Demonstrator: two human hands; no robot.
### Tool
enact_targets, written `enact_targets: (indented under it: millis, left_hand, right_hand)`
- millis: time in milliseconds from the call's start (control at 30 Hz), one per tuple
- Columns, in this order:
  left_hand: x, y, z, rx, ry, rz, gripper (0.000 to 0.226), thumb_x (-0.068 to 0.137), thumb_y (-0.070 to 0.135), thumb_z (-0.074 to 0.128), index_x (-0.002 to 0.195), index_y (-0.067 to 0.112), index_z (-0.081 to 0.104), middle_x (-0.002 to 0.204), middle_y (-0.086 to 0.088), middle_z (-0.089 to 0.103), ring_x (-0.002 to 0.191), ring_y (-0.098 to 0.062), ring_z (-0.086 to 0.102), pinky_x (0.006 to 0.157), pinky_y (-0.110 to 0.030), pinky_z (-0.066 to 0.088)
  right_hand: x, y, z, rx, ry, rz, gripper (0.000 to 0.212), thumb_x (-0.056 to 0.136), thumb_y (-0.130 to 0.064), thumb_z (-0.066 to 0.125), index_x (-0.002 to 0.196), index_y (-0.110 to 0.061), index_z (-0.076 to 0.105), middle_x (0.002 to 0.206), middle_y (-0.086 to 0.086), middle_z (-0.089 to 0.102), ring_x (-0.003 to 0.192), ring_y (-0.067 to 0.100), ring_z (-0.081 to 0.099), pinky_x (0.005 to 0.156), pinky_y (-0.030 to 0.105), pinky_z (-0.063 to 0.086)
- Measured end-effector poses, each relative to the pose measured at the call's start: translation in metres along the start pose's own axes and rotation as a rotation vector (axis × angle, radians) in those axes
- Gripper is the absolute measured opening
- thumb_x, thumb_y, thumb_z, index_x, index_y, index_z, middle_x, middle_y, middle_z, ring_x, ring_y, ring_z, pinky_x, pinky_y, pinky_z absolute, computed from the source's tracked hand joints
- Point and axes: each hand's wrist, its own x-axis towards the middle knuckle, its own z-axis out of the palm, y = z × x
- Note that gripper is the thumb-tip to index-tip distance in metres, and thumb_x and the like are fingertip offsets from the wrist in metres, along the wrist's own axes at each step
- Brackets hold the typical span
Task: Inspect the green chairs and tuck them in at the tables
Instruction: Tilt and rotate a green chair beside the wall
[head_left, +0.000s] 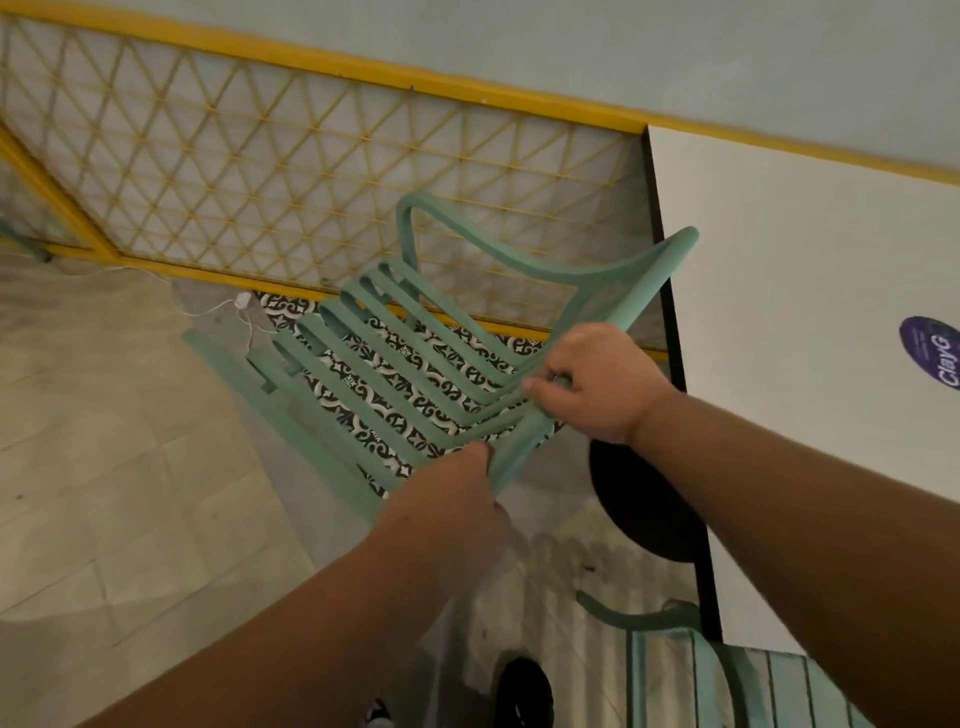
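A green slatted chair (384, 358) is tilted over in the middle of the view, its curved frame reaching up toward the white table (795, 291) on the right. My right hand (597, 384) grips the chair's green bar where the slats end. My left hand (452, 499) holds the same bar lower down, fingers curled under it. A second green chair (727, 675) shows at the bottom right, partly under the table edge.
A yellow lattice fence (311, 156) runs behind the chair. Patterned black-and-white tiles (395, 400) show through the slats. A white cable (228, 309) lies on the floor at left. A round dark table base (639, 499) sits below the table. A purple sticker (935, 353) marks the tabletop.
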Motion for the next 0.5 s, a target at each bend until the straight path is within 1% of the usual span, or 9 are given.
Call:
enact_targets:
  millis: [100,133,233,267,333,367,433,500]
  left_hand:
    - [-0.001,0.001,0.001,0.028,0.039,0.015,0.036,0.09,0.026,0.057,0.126,0.03,0.051,0.085,0.008,0.059,0.073,-0.015,0.062,0.073,-0.038,0.06]
    - [-0.002,0.001,0.001,0.033,0.043,0.02,0.038,0.09,0.027,0.057,0.127,0.03,0.05,0.085,0.009,0.058,0.073,-0.014,0.061,0.072,-0.036,0.059]
    - [-0.002,0.002,-0.001,0.049,0.049,0.026,0.034,0.089,0.029,0.057,0.123,0.031,0.051,0.082,0.009,0.06,0.069,-0.01,0.061,0.07,-0.036,0.059]
    - [-0.002,0.002,-0.001,0.053,0.051,0.023,0.032,0.09,0.03,0.057,0.122,0.032,0.051,0.081,0.01,0.06,0.069,-0.008,0.06,0.069,-0.034,0.059]
    - [-0.001,0.003,-0.001,0.064,0.058,0.021,0.03,0.092,0.03,0.057,0.121,0.033,0.051,0.08,0.01,0.059,0.067,-0.005,0.059,0.061,-0.026,0.052]
    - [-0.001,0.003,0.0,0.065,0.06,0.019,0.029,0.092,0.029,0.057,0.12,0.034,0.051,0.079,0.01,0.059,0.065,-0.005,0.058,0.058,-0.023,0.048]
    - [0.001,0.003,0.0,0.057,0.068,0.021,0.027,0.092,0.028,0.057,0.118,0.035,0.051,0.077,0.01,0.059,0.063,-0.005,0.058,0.053,-0.021,0.043]
    - [0.002,0.003,0.001,0.048,0.071,0.02,0.028,0.092,0.027,0.057,0.118,0.036,0.051,0.078,0.012,0.059,0.063,-0.005,0.058,0.053,-0.02,0.044]
  right_hand:
    - [0.016,0.041,-0.01,-0.057,-0.018,-0.014,0.068,0.09,-0.07,0.026,0.062,-0.02,0.062,0.062,0.001,0.056,0.069,0.023,0.053,0.08,0.034,0.04]
    - [0.021,0.053,-0.012,-0.072,-0.024,-0.014,0.07,0.09,-0.071,0.024,0.062,-0.019,0.061,0.063,0.003,0.056,0.069,0.025,0.054,0.079,0.035,0.042]
    - [0.037,0.081,-0.018,-0.093,-0.053,0.023,0.073,0.087,-0.077,0.023,0.059,-0.017,0.056,0.062,0.007,0.055,0.063,0.024,0.053,0.068,0.041,0.049]
    - [0.043,0.087,-0.02,-0.095,-0.069,0.043,0.074,0.085,-0.078,0.023,0.06,-0.018,0.056,0.062,0.007,0.055,0.063,0.023,0.053,0.066,0.041,0.049]
    - [0.051,0.098,-0.025,-0.132,-0.121,0.07,0.076,0.085,-0.081,0.026,0.066,-0.018,0.064,0.064,0.007,0.059,0.065,0.024,0.056,0.064,0.039,0.048]
    - [0.055,0.101,-0.028,-0.158,-0.153,0.072,0.074,0.089,-0.079,0.031,0.069,-0.018,0.068,0.064,0.008,0.06,0.067,0.025,0.057,0.064,0.038,0.046]
    - [0.059,0.106,-0.033,-0.227,-0.189,0.068,0.063,0.097,-0.069,0.039,0.069,-0.02,0.067,0.065,0.007,0.06,0.07,0.027,0.058,0.064,0.038,0.045]
    - [0.061,0.107,-0.031,-0.3,-0.173,0.057,0.063,0.095,-0.067,0.035,0.063,-0.021,0.063,0.063,0.007,0.059,0.068,0.029,0.057,0.062,0.038,0.046]
